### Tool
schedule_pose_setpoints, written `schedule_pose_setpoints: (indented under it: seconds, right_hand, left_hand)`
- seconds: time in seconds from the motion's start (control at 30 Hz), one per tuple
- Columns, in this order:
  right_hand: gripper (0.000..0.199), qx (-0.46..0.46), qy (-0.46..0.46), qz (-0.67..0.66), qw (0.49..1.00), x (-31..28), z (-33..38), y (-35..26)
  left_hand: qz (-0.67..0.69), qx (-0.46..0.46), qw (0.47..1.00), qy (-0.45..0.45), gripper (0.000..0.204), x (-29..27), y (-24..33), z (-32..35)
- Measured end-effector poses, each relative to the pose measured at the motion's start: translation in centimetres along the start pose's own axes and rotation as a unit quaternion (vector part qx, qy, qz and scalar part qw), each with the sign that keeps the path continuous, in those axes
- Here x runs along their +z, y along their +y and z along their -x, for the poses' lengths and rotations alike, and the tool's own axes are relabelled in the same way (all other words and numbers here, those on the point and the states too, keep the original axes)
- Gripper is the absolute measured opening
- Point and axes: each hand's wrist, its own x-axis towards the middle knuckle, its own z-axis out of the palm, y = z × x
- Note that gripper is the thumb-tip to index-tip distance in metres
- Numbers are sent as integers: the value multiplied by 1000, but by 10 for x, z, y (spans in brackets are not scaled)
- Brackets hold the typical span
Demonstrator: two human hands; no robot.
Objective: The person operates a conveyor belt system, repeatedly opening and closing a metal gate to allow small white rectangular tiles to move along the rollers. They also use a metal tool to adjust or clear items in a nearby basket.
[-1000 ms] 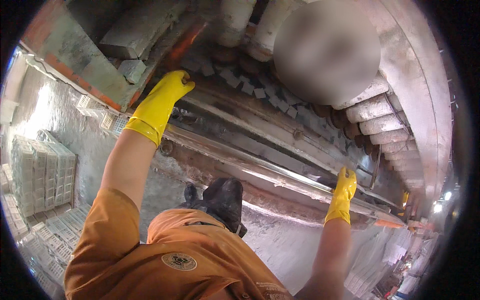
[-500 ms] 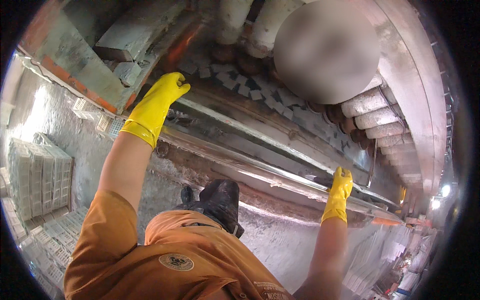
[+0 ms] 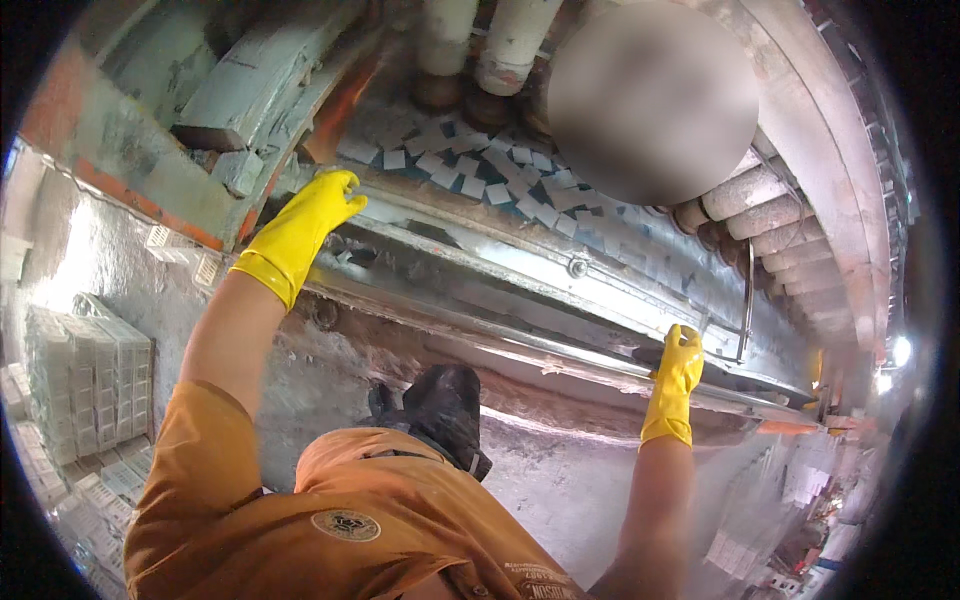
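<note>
I wear yellow rubber gloves on both hands. A long metal flap [image 3: 590,285] runs along the machine's front between them, its upper face bright, with a bolt showing on it. My left hand [image 3: 305,225] has its fingers curled at the flap's left end. Far to the right, my right hand [image 3: 677,375] is closed around the flap's edge near its other end. Behind the flap, many small whitish square pieces [image 3: 498,193] lie scattered on a dark wet bed [image 3: 470,215] inside the machine. The fingertips of both hands are partly hidden.
Pale cylinders [image 3: 515,50] line the machine's inside. A thin metal rod [image 3: 748,305] stands near my right hand. Blocks [image 3: 235,95] rest on the frame at upper left. White plastic crates [image 3: 90,380] are stacked at left. A blurred disc covers part of the upper view.
The flap between my hands has tilted, so its face looks wider and brighter. More of the bed and its square pieces shows. Both hands have stayed near the same places on it.
</note>
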Motion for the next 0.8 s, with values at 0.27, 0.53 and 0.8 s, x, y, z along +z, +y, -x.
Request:
schedule_pose_setpoints:
  seconds: [0.27,0.53,0.8]
  right_hand:
    - [49,-25,13,-5,1000,6,13,20]
    - [50,-57,68,59,994,15,-2,57]
    - [51,-34,62,53,996,18,-2,57]
  left_hand:
    - [-171,50,984,-23,64,58,-17,-52]
    - [-189,-97,974,-74,92,122,17,-85]
    - [-231,-96,954,-164,99,140,55,-68]
